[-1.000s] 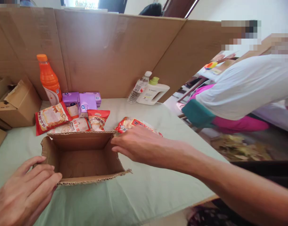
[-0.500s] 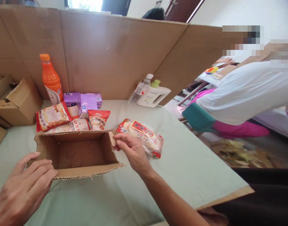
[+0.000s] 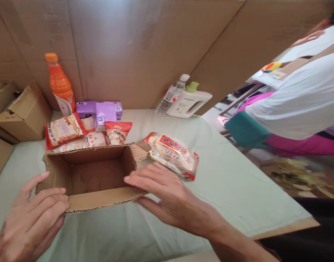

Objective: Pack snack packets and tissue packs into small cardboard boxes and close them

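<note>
An open cardboard box with ragged, cut edges sits before me, its hollow inside facing up with nothing in it. My left hand grips its near left corner, fingers over the front flap. At the near right corner, my right hand pinches the front flap, thumb below and fingers above. The right end flap leans outward, untouched. Behind the box lie a red-edged snack packet, a smaller red packet and purple tissue packs. A bag of packaged food lies right of the box.
An orange drink bottle, a clear water bottle and a white jug with a green cap stand by the cardboard wall. More cardboard boxes are at left. A person in a white shirt sits beyond the table's right edge.
My right hand has moved from the right end flap down to the near right corner and front flap. The right flap now leans outward. My view has tilted downward; my left hand stays on its corner.
</note>
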The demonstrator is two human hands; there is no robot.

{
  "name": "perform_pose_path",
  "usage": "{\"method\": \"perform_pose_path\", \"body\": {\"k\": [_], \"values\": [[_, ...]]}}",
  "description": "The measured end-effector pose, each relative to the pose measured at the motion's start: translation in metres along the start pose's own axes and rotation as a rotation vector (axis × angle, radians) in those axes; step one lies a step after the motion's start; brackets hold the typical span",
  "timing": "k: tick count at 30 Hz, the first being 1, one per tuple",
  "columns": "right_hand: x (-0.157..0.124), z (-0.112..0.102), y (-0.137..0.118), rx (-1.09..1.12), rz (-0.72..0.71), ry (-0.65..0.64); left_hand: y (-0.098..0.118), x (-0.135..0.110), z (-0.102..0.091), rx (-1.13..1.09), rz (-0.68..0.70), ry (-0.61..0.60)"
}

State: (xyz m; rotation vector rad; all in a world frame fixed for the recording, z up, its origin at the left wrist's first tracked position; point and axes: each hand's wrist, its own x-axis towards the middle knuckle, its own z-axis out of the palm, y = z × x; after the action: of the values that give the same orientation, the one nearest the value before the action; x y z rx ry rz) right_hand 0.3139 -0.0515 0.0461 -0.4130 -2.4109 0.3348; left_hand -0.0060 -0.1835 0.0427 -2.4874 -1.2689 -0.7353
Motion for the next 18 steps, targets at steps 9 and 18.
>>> {"method": "perform_pose_path", "body": {"k": [9,18], "values": [[-0.005,0.008,0.006,0.136,-0.039,-0.265,0.013,-0.027,-0.002,0.106,0.024,-0.102],[0.032,0.015,0.021,-0.303,0.093,-0.337,0.026,-0.013,0.005,0.174,-0.183,-0.074]]}}
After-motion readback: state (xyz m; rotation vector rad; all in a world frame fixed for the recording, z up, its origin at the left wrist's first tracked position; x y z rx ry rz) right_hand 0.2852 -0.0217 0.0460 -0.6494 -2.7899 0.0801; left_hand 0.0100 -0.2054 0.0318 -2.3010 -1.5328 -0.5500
